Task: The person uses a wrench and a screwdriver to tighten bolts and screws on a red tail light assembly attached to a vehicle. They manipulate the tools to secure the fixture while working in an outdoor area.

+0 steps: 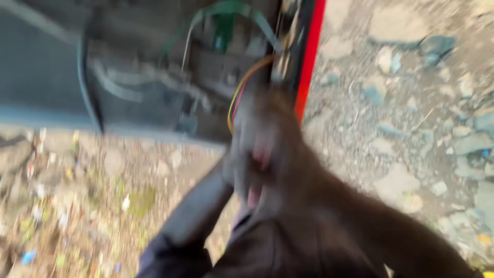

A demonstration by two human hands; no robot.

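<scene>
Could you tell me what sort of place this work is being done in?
Probably outdoors, at a roadside or yard repair spot. The ground is bare dirt strewn with stones and litter, and a hand, blurred, reaches toward exposed wires in a grey machine body with a red edge.

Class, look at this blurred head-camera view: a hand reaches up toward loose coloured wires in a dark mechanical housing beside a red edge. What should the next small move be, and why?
Probably pause and steady the hand just below the yellow wire before gripping anything. The frame is motion-blurred, the yellow, green and reddish wires lie close together beside the red edge, and which hand this is, or whether it holds something, cannot be told.
</scene>
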